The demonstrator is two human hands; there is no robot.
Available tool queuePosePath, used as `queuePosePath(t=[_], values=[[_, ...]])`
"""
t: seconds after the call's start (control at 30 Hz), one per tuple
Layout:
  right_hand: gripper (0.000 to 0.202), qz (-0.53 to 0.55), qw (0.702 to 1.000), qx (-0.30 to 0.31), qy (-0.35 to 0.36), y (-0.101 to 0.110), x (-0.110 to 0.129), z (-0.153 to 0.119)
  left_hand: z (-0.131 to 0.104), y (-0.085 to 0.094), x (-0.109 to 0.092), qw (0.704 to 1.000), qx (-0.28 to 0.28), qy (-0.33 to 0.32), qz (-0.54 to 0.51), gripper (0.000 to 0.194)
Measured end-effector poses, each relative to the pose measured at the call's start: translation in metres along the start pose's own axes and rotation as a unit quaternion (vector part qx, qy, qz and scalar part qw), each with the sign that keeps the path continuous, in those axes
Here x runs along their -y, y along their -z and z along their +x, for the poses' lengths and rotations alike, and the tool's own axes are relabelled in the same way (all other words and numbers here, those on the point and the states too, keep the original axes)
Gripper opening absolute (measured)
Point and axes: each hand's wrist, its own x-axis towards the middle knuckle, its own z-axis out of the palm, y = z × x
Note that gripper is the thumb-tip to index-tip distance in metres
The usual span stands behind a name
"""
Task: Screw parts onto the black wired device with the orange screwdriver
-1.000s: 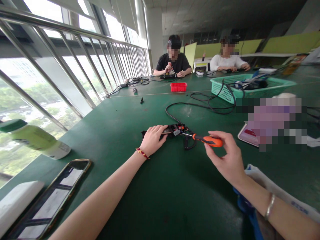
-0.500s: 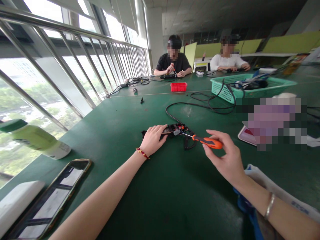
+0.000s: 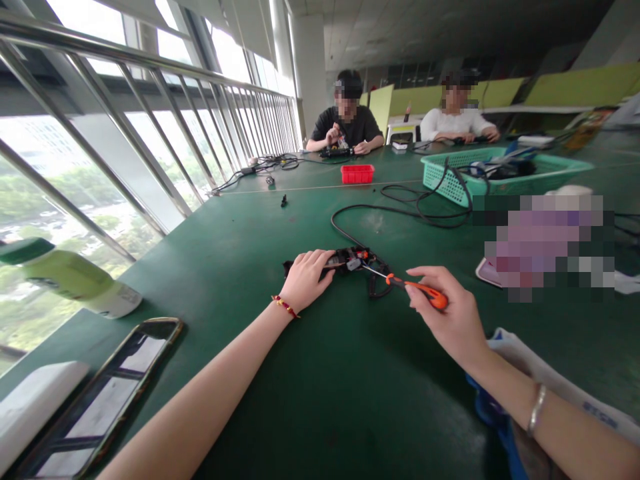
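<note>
A black device [image 3: 345, 259] with exposed inner parts and a black cord lies on the green table [image 3: 300, 373]. My left hand [image 3: 307, 277] is closed around its left part, thumb and fingers on the casing. In my right hand [image 3: 447, 307] is an orange and black screwdriver [image 3: 423, 291], its handle between thumb and fingers. The screwdriver's thin shaft points left, its tip at the device's open right part; exact contact is too small to tell.
Nearby are a phone [image 3: 110, 393], a bottle [image 3: 75, 277], a red tray [image 3: 357, 175] and a green basket [image 3: 450, 187] of parts. Bags lie at the right. Across the table sit a person in black [image 3: 365, 123] and a person in white [image 3: 430, 125].
The screwdriver has turned and its handle sits slightly lower, with my right fingers shifted on it. My left hand and the device stay put. The person in black has moved a hand.
</note>
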Motion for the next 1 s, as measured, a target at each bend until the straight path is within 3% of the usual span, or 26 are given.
queuePosePath(t=[0.17,0.23,0.4,0.6,0.67,0.8,1.0], values=[[0.032,0.009,0.995,-0.082,0.062,-0.0013,-0.0014,0.0004,-0.0003,0.0007,0.0001,1.000,0.002,-0.002,-0.001,0.034],[0.030,0.003,0.994,-0.077,0.071,-0.0014,-0.0015,0.0002,-0.0005,0.0006,0.0001,1.000,-0.005,-0.005,-0.002,0.034],[0.015,-0.021,1.000,0.018,0.005,0.0014,0.0019,-0.0004,-0.0010,0.0017,-0.0037,0.999,-0.026,-0.006,0.034,0.033],[0.032,-0.010,0.994,-0.083,0.074,-0.0002,0.0018,0.0003,-0.0008,0.0023,-0.0059,0.998,-0.025,-0.006,0.050,0.032],[0.032,-0.013,0.993,-0.080,0.081,-0.0005,0.0014,0.0002,-0.0006,0.0021,-0.0057,0.999,-0.010,0.002,0.043,0.033],[0.021,-0.036,0.998,-0.028,0.033,-0.0001,-0.0003,-0.0001,-0.0005,0.0023,-0.0061,0.999,0.003,0.014,0.053,0.032],[0.037,0.000,0.992,-0.106,0.069,-0.0017,-0.0037,0.0003,-0.0009,0.0014,-0.0054,0.998,0.008,0.008,0.062,0.037]])
